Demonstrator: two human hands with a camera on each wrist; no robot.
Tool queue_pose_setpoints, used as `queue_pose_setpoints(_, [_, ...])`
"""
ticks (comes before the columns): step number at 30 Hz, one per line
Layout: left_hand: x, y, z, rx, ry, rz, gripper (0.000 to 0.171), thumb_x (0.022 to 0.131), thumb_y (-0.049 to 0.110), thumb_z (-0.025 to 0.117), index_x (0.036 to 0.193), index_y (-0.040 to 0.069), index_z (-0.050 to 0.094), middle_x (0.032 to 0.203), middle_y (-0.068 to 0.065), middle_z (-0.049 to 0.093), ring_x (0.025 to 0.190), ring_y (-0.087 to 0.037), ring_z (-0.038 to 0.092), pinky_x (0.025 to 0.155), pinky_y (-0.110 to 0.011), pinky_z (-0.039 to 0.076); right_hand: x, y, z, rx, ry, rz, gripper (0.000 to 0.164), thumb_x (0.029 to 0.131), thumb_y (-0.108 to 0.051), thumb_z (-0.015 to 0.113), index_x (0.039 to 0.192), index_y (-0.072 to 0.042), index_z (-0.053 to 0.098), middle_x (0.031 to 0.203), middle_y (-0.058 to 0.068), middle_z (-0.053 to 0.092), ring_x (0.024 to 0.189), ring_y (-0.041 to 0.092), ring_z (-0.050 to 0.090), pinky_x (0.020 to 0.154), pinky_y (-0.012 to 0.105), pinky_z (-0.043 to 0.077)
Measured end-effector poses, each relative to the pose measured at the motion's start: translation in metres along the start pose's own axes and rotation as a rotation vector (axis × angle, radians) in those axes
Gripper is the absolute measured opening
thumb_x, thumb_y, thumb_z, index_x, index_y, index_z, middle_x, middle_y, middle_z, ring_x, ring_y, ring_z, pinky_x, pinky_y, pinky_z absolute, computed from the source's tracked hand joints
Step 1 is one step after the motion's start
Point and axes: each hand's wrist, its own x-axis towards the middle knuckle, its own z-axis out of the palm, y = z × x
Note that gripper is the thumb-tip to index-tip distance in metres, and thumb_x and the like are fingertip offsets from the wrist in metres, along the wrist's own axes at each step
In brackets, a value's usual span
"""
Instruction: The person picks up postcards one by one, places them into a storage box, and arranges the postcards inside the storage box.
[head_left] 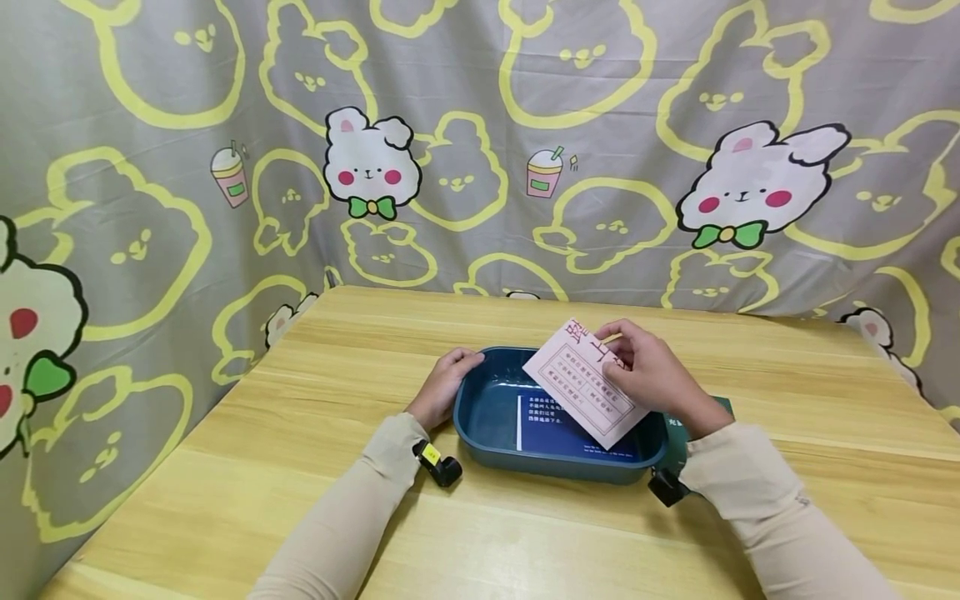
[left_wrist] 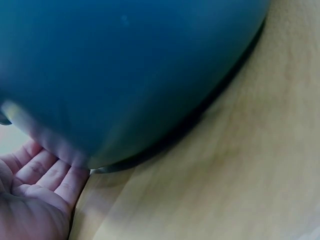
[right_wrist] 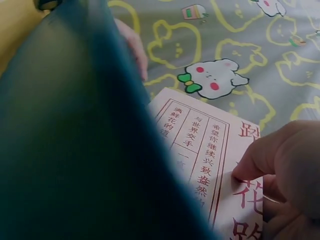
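Observation:
A dark teal plastic basin with rounded corners sits on the table. At its left end my left hand holds the rim, and the left wrist view shows the fingers against the outer wall. Between thumb and fingers my right hand pinches a pale pink card with red Chinese characters and a printed frame. This card is tilted over the right half of the basin. Inside the basin lies a dark blue card with white writing, partly covered by the pink one.
A dark green printed item shows at the basin's right end, partly hidden by the right wrist. The wooden table meets a grey curtain with rabbit drawings at the back and left. Each wrist wears a small black camera.

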Motion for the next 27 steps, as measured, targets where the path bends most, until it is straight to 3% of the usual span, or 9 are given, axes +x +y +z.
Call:
queue_pose_setpoints(5, [0.000, 0.000, 0.001, -0.013, -0.001, 0.008, 0.014, 0.097, 0.018, 0.056, 0.095, 0.005, 0.057, 0.095, -0.005, 0.058, 0.084, -0.013, 0.057, 0.071, -0.024, 0.048, 0.002, 0.006, 0.008, 0.003, -0.048, -0.044, 0.028, 0.088, 0.006, 0.054, 0.115, -0.001, 0.052, 0.091, 0.011, 0.066, 0.068, 0.018, 0.057, 0.060, 0.029, 0.049])
queue_pose_setpoints(13, [0.000, 0.000, 0.001, -0.012, -0.014, 0.010, 0.016, 0.098, 0.019, 0.056, 0.098, 0.003, 0.057, 0.098, -0.007, 0.058, 0.086, -0.014, 0.058, 0.074, -0.025, 0.049, 0.004, 0.010, 0.017, -0.046, -0.115, -0.144, 0.030, 0.083, 0.008, 0.055, 0.111, -0.002, 0.059, 0.084, 0.005, 0.062, 0.065, 0.016, 0.052, 0.058, 0.026, 0.042])
queue_pose_setpoints(17, [0.000, 0.002, 0.001, -0.016, -0.016, 0.011, 0.015, 0.097, 0.018, 0.056, 0.098, 0.003, 0.056, 0.098, -0.007, 0.058, 0.086, -0.014, 0.058, 0.074, -0.025, 0.049, 0.005, 0.010, 0.020, -0.097, -0.155, -0.165, 0.031, 0.083, 0.007, 0.060, 0.112, -0.003, 0.062, 0.088, 0.005, 0.062, 0.069, 0.016, 0.052, 0.060, 0.027, 0.043])
queue_pose_setpoints(22, [0.000, 0.001, 0.001, -0.026, -0.021, 0.012, 0.015, 0.097, 0.017, 0.056, 0.097, 0.002, 0.056, 0.097, -0.007, 0.058, 0.085, -0.014, 0.058, 0.073, -0.024, 0.049, 0.004, 0.009, 0.023, -0.179, -0.203, -0.132, 0.042, 0.078, 0.007, 0.067, 0.117, -0.007, 0.061, 0.098, 0.005, 0.063, 0.080, 0.020, 0.052, 0.067, 0.031, 0.044])
queue_pose_setpoints(27, [-0.001, 0.001, 0.000, -0.019, -0.016, 0.003, 0.016, 0.098, 0.018, 0.056, 0.098, 0.002, 0.056, 0.097, -0.007, 0.058, 0.085, -0.014, 0.058, 0.073, -0.024, 0.050, 0.003, 0.009, 0.028, -0.253, -0.229, -0.153, 0.052, 0.076, 0.009, 0.066, 0.123, -0.010, 0.059, 0.107, 0.007, 0.063, 0.077, 0.019, 0.050, 0.063, 0.031, 0.041])
